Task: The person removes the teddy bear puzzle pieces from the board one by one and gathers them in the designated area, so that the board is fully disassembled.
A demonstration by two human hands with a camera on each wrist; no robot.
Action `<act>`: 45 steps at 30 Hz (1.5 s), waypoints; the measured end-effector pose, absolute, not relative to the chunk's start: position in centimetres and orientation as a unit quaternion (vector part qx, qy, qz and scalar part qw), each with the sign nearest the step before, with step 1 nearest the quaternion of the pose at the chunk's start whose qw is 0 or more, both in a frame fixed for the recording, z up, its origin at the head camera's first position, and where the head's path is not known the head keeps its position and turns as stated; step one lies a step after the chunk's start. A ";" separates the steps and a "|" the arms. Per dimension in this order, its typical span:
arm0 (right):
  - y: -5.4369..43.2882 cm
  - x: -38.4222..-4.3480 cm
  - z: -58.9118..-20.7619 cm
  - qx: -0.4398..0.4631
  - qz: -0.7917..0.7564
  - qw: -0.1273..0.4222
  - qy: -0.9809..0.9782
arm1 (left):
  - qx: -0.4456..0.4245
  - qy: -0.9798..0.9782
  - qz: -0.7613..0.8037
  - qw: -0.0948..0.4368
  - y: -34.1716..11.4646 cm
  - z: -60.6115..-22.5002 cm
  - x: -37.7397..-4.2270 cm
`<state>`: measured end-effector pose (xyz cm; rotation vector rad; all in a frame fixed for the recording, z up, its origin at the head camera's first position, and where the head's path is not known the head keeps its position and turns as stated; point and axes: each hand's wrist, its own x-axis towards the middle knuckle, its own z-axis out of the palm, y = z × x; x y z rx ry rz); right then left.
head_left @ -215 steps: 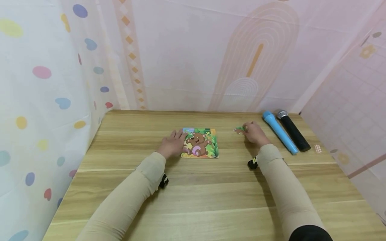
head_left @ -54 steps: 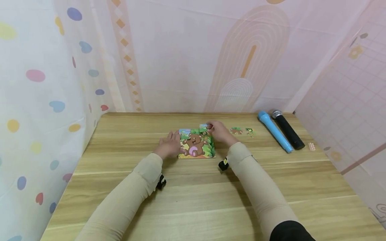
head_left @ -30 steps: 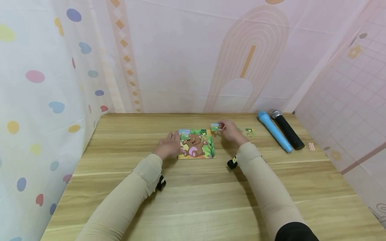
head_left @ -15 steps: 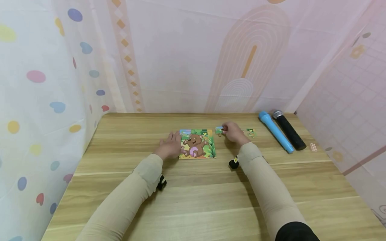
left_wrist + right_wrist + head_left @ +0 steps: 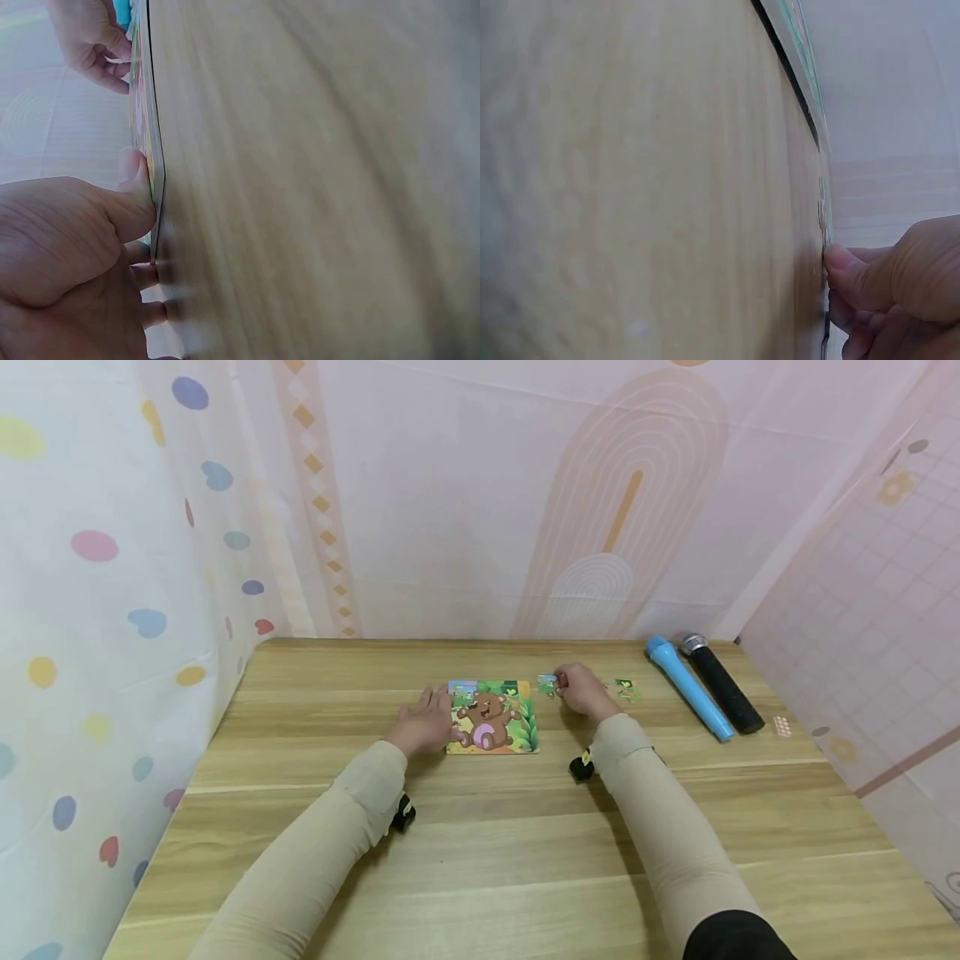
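A square jigsaw board (image 5: 491,718) with a brown bear picture lies flat on the wooden table. My left hand (image 5: 426,722) rests at its left edge, fingers extended; in the left wrist view the thumb (image 5: 136,206) lies over the board's edge. Just right of the board, my right hand (image 5: 582,687) pinches a small blue-and-green puzzle piece (image 5: 547,683) low over the tabletop. The thumb (image 5: 851,271) presses at the piece in the right wrist view, with the other fingers curled behind it. Right of that hand lies another green puzzle piece (image 5: 627,689). The right hand covers part of the space between.
A blue toy microphone (image 5: 690,689) and a black microphone (image 5: 723,685) lie side by side at the back right. A small dotted sheet (image 5: 782,727) is near the table's right edge. Patterned cloth walls (image 5: 450,527) rise behind and along both sides.
My right hand has brought the puzzle piece from the board's top right corner to the table on its right, and has barely moved in the last half second. The left hand stays put.
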<state>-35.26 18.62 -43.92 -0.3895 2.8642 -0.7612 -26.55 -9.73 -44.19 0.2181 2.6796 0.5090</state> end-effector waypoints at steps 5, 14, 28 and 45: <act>18.7 -34.9 -43.6 -0.129 -0.258 0.073 0.955 | 0.085 0.960 0.184 0.193 -9.7 -43.6 -26.0; 17.2 -33.5 -42.9 -0.186 -0.267 0.075 0.943 | 0.089 0.959 0.191 0.191 -9.7 -43.5 -25.9; 16.4 -31.5 -43.1 -0.291 -0.232 0.156 0.915 | 0.094 0.955 0.201 0.196 -10.0 -43.4 -25.7; 15.3 -30.7 -43.4 -0.254 -0.205 0.155 0.933 | 0.119 0.957 0.168 0.207 -9.7 -43.0 -25.9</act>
